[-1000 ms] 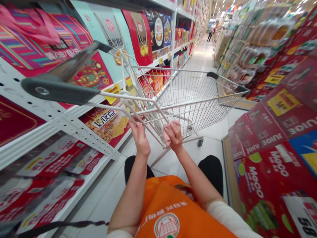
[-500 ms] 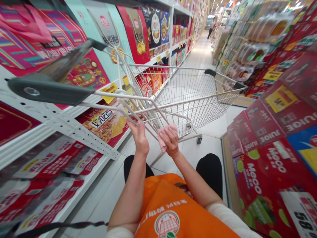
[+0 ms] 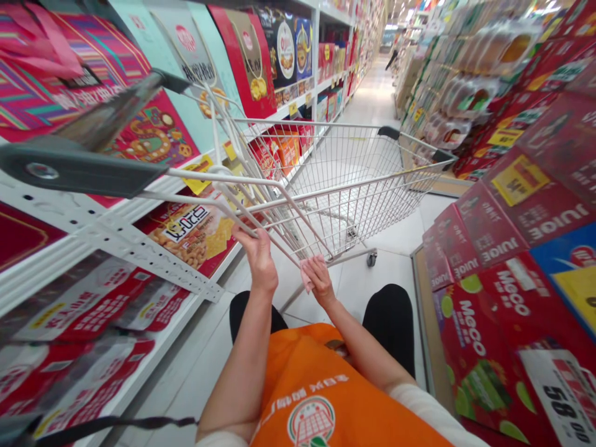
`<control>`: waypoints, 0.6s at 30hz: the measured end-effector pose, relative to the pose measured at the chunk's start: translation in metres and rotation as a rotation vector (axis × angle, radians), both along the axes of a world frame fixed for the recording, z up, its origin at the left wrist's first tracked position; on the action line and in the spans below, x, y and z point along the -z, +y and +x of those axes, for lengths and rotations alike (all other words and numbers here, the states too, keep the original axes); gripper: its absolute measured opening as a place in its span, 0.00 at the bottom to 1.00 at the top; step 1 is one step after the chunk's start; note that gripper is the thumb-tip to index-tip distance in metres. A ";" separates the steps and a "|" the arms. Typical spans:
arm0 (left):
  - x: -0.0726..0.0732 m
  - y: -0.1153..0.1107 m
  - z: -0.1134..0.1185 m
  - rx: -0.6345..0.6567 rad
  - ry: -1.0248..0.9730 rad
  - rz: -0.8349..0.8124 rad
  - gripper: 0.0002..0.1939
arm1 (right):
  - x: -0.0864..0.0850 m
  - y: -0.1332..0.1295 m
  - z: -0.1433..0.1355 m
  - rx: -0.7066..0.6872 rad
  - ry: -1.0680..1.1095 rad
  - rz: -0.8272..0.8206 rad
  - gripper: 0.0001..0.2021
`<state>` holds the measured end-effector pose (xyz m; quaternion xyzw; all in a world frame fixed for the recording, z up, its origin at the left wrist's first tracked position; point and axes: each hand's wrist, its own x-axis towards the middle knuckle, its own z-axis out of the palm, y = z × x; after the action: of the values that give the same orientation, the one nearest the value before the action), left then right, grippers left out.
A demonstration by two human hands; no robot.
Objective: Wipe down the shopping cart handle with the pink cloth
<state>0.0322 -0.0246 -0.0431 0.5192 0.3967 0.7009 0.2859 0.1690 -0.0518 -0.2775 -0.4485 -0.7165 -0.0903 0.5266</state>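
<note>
The left grip [image 3: 261, 261] is closed around a lower frame tube of the shopping cart [image 3: 326, 192], which extends forward and to the right of both grips. The right grip [image 3: 321, 282] is clenched on a pink cloth [image 3: 307, 277], positioned at the lower rear edge of the basket. The cart handle [image 3: 79, 171] lies left of and beyond the left grip. A snack box [image 3: 190, 233] sits near the left grip, on its left side; red cartons [image 3: 470, 323] stand well to the right of the right grip.
</note>
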 end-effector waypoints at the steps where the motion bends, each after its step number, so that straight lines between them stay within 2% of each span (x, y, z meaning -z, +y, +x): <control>1: 0.003 0.000 0.003 -0.018 0.002 0.004 0.29 | 0.002 -0.002 0.005 0.005 0.008 -0.004 0.19; 4: 0.015 0.000 0.011 -0.002 0.003 -0.041 0.29 | 0.005 0.003 0.018 0.062 0.068 0.003 0.18; 7: 0.024 0.001 0.017 0.049 -0.001 -0.089 0.31 | 0.001 0.022 0.026 0.134 0.135 0.008 0.20; 10: 0.030 0.004 0.020 0.040 -0.002 -0.118 0.30 | 0.000 0.039 0.027 0.155 0.168 -0.002 0.19; 13: 0.034 0.009 0.020 0.024 -0.009 -0.126 0.31 | 0.011 0.039 0.024 0.178 0.222 -0.026 0.17; 18: 0.038 0.013 0.021 0.016 0.029 -0.108 0.30 | 0.037 0.022 0.029 0.230 0.339 -0.146 0.22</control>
<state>0.0530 -0.0118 -0.0813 0.5162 0.4338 0.6688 0.3131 0.1980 -0.0302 -0.3147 -0.5732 -0.5666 -0.0210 0.5916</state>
